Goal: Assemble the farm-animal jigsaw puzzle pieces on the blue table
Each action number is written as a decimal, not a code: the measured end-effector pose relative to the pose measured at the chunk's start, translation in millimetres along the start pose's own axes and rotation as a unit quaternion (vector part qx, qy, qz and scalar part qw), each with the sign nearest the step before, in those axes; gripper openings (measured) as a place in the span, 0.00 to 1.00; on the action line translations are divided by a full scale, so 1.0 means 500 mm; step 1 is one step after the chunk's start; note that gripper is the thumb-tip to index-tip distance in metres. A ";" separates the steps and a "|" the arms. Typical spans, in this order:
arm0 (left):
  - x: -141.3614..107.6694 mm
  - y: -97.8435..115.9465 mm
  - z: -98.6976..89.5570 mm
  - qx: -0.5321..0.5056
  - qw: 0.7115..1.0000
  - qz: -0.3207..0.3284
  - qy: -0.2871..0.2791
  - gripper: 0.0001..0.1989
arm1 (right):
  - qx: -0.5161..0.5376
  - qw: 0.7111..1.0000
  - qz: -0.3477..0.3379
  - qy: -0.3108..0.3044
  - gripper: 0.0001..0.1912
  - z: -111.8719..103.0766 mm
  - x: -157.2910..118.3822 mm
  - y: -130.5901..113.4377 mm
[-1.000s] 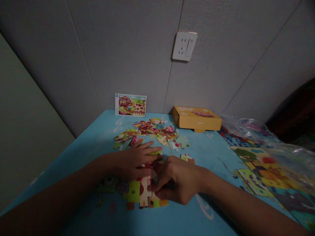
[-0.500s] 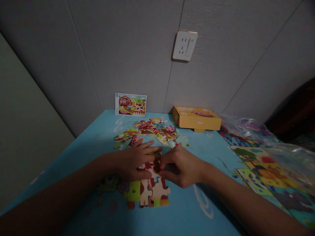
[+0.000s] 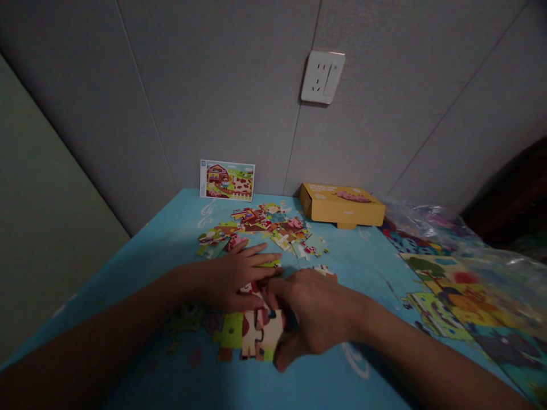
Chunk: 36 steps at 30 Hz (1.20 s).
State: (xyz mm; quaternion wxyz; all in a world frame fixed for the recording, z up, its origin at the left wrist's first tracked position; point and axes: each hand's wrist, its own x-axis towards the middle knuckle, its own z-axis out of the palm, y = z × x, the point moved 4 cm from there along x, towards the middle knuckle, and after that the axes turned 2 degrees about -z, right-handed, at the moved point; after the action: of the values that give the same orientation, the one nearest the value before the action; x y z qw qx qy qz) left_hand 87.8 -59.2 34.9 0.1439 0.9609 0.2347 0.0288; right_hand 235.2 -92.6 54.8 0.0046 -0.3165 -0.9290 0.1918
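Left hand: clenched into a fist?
No, the left hand lies flat with its fingers spread, partly covering the joined puzzle pieces.

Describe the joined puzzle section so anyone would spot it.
On the blue tabletop, look nearer than the loose pile. The joined puzzle section lies partly beneath the left hand, the right hand covering its right edge. Interlocked, brown-patched cream pieces set it apart from that pile.
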 end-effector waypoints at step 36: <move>-0.001 0.003 -0.006 -0.024 0.999 0.003 0.041 0.20 | 0.513 0.847 0.045 0.134 0.10 0.016 0.038 0.086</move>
State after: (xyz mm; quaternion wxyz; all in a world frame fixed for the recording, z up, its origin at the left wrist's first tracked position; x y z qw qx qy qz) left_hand 87.6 -60.1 38.0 0.1567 0.9560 0.2367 0.0739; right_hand 244.3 -52.9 30.0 0.2818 -0.3331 -0.6734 0.5968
